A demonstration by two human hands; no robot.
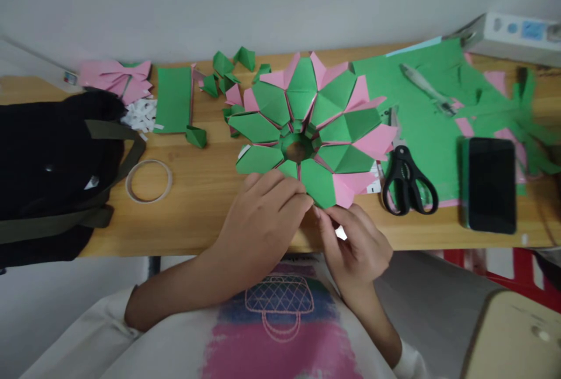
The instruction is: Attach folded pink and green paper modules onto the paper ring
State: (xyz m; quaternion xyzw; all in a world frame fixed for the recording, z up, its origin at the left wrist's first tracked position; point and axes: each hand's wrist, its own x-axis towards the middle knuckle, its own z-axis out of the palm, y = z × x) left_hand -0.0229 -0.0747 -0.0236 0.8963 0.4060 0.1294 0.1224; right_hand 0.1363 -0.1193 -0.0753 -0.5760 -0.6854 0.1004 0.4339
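Note:
A large folded paper flower [348, 127], green with pink tips and a round hole in its middle, lies on the wooden table. My left hand [265, 221] reaches over its near edge, fingers bent and pinching around a green petal's tip. From the right, my right hand [362, 241] pinches at the same spot, thumb and forefinger almost meeting my left fingertips. The exact bit of paper between the fingers is hidden. Black-handled scissors [405, 177] lie just right of the flower, their blades partly over the green paper.
Green sheets [425, 157] with a box cutter [427, 89] on them spread to the right, beside a phone [491, 186]. Leftward are a tape roll [149, 199], small folded green pieces [196, 136], a green card stack [173, 101], pink paper [103, 75] and a black bag [52, 174].

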